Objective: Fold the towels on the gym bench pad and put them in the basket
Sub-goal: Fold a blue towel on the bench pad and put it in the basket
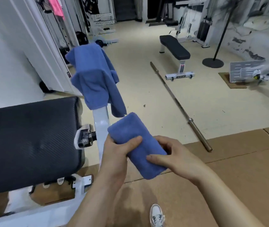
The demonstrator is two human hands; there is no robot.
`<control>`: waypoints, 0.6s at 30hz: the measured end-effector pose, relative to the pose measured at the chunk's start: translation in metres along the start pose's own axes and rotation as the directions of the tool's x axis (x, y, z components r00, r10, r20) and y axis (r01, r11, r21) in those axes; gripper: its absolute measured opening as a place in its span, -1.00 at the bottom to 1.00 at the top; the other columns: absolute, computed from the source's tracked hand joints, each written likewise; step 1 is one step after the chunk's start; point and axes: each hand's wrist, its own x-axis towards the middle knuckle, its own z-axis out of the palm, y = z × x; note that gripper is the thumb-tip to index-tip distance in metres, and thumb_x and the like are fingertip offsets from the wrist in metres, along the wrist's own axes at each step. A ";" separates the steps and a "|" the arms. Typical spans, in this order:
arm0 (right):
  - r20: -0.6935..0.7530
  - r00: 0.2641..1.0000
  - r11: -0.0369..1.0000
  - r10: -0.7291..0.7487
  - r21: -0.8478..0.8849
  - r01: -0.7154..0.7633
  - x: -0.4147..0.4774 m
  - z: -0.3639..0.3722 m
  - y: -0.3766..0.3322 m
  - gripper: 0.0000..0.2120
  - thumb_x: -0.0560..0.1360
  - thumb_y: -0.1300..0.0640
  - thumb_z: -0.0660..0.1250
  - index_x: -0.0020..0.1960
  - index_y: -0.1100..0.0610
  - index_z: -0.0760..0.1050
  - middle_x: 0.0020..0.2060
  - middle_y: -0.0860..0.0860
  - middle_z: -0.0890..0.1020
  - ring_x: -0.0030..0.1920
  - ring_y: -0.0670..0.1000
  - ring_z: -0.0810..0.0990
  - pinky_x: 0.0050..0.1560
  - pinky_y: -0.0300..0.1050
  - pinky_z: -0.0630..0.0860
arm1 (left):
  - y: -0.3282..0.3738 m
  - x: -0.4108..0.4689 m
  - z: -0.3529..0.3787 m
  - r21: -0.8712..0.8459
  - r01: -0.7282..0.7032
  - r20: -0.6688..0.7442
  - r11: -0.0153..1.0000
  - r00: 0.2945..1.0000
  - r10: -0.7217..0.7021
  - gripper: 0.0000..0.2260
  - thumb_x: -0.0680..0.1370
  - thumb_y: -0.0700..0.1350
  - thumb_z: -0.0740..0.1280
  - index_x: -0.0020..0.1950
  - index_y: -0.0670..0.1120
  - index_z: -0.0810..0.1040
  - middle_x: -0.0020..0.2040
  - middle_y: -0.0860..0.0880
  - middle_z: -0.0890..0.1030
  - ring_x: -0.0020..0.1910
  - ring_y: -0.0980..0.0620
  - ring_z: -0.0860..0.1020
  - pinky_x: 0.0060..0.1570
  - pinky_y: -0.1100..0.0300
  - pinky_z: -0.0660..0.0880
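Both hands hold a folded blue towel (pixel 137 145) in the air beside the bench (pixel 28 141): left hand (pixel 119 154) and right hand (pixel 173 156) fingers curl round it, its long axis running from near-right to far-left

**Both hands on one bundle**

My forearms reach in from below, hands close together. My left hand (pixel 120 154) grips the folded towel (pixel 130 128), thumb laid across its top. My right hand (pixel 176 159) pinches it, fingers (pixel 164 144) curled over the far edge.
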 end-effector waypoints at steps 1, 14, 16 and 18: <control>-0.007 1.000 0.995 -0.001 -0.098 0.001 0.016 -0.022 -0.003 -0.79 0.43 0.18 0.41 0.03 -0.04 0.59 -0.13 -0.05 0.67 -0.10 -0.02 0.64 -0.08 -0.09 0.54 | 0.002 0.021 0.005 0.037 -0.018 0.018 0.999 1.000 0.018 -0.35 0.18 -0.12 0.55 0.26 -0.05 0.51 0.09 -0.09 0.65 0.09 -0.08 0.62 -0.08 0.11 0.56; 0.150 0.988 0.627 -0.039 -0.766 0.141 0.232 -0.225 -0.030 -0.62 0.42 0.08 0.30 0.19 -0.23 0.45 0.00 -0.22 0.42 -0.03 -0.10 0.49 0.05 -0.10 0.32 | 0.034 0.237 0.108 0.784 -0.325 0.195 0.529 0.938 0.287 -0.82 0.41 0.04 0.45 -0.06 0.20 0.52 -0.07 0.25 0.55 -0.01 0.26 0.49 -0.12 0.48 0.35; 0.201 0.979 0.684 -0.028 -0.711 0.166 0.271 -0.246 -0.029 -0.61 0.46 0.06 0.28 0.25 -0.23 0.42 0.03 -0.24 0.42 0.01 -0.11 0.49 0.08 -0.12 0.37 | 0.031 0.272 0.116 0.773 -0.322 0.142 0.547 0.927 0.346 -0.88 0.46 0.04 0.41 -0.05 0.22 0.53 -0.06 0.23 0.56 0.00 0.25 0.50 -0.12 0.48 0.34; 0.181 0.981 0.805 -0.074 -0.570 0.166 0.312 -0.268 -0.028 -0.59 0.47 0.10 0.33 0.28 -0.18 0.45 0.05 -0.23 0.49 0.06 -0.16 0.51 0.10 -0.15 0.45 | 0.025 0.314 0.125 0.746 -0.282 0.067 0.603 0.933 0.354 -0.90 0.51 0.05 0.34 -0.02 0.26 0.57 -0.04 0.20 0.57 0.02 0.24 0.52 -0.07 0.45 0.36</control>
